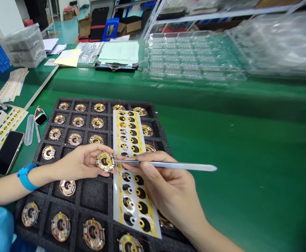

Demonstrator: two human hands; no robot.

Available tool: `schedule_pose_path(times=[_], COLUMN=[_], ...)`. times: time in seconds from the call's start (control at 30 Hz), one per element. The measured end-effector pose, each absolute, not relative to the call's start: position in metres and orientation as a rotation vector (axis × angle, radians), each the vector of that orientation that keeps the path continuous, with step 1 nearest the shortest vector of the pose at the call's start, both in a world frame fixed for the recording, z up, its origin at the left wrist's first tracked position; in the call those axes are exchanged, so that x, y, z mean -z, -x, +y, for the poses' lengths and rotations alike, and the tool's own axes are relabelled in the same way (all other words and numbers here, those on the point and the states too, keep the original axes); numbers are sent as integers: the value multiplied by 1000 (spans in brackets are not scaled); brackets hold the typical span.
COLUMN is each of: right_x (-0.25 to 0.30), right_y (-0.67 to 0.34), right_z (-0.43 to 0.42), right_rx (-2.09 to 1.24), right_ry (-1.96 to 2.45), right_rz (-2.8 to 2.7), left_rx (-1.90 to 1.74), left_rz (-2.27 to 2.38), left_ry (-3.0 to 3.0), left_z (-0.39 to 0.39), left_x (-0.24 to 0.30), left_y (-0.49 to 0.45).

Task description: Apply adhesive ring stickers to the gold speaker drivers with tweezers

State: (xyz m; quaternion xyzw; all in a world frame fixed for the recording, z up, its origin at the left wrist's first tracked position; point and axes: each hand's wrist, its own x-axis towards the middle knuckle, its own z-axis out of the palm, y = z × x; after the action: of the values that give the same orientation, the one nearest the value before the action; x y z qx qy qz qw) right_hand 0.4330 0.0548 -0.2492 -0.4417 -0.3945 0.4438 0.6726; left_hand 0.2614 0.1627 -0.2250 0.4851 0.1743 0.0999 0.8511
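Note:
My left hand (86, 162), wearing a blue wristband, holds a round gold watch movement (105, 161) between thumb and fingers, its face with a black and yellow sticker turned up. In my right hand (165, 178) is a pair of metal tweezers (173, 165), whose thin tip touches or nearly touches the movement's right edge. Below both hands lies a black foam tray (95, 194) with many similar round parts in its square pockets. Across the tray rests a white sheet of black and yellow stickers (130, 196), partly covered by my right hand.
At left are a phone (8, 152), a smartwatch (40, 117), a clear plastic case (29, 129) and more sticker strips (7, 129). Behind the tray, a clipboard (118, 56) with papers and clear plastic trays (192, 57) lie on the green table (234, 157).

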Motion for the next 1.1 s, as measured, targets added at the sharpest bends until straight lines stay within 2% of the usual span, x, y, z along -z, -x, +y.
schedule_pose_path(times=[0.5, 1.1], right_x=[250, 246], right_y=[-433, -431], right_z=[52, 50], right_rx=[-1004, -815], right_ry=[1009, 1072], right_rz=[-878, -1069], left_rx=[-220, -250], left_rz=[411, 461], left_ry=[-1037, -1041], left_z=[162, 162], left_x=[225, 225], left_y=[-263, -264])
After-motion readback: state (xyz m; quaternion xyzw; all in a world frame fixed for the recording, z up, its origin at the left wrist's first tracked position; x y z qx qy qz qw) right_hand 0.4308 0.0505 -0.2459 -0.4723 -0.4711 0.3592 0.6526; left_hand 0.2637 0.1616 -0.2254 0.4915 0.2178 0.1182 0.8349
